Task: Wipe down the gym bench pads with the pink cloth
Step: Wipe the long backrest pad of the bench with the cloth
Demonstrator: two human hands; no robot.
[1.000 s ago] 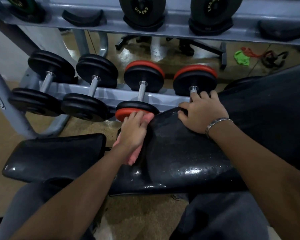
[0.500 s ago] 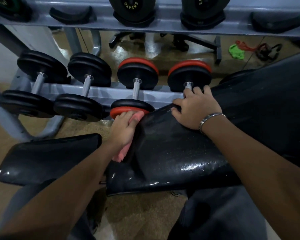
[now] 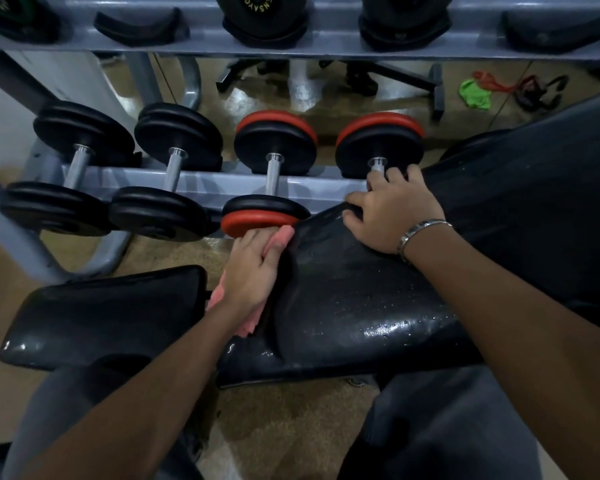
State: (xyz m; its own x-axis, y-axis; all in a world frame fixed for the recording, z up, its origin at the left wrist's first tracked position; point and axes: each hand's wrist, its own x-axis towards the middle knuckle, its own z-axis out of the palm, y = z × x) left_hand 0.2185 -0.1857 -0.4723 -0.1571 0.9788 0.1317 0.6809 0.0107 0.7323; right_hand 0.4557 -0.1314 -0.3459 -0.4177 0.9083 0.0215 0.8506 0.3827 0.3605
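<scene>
A black bench back pad (image 3: 354,299), wet with droplets, slopes up to the right. A separate black seat pad (image 3: 111,313) lies to its left. My left hand (image 3: 253,271) presses the pink cloth (image 3: 248,325) against the left end edge of the back pad, in the gap between the two pads; the cloth shows above my fingers and below my palm. My right hand (image 3: 392,213) lies on the far corner of the back pad, fingers curled over its edge, a metal bracelet on the wrist.
A grey dumbbell rack (image 3: 222,183) stands just beyond the bench, with black dumbbells (image 3: 80,174) and red-banded dumbbells (image 3: 271,188) close to both hands. An upper shelf (image 3: 326,43) holds more weights. A green cloth (image 3: 473,93) and bands lie on the floor behind.
My left hand has slid the cloth along the pad's end edge, away from me toward the dumbbell. My right hand has stayed on the far corner.
</scene>
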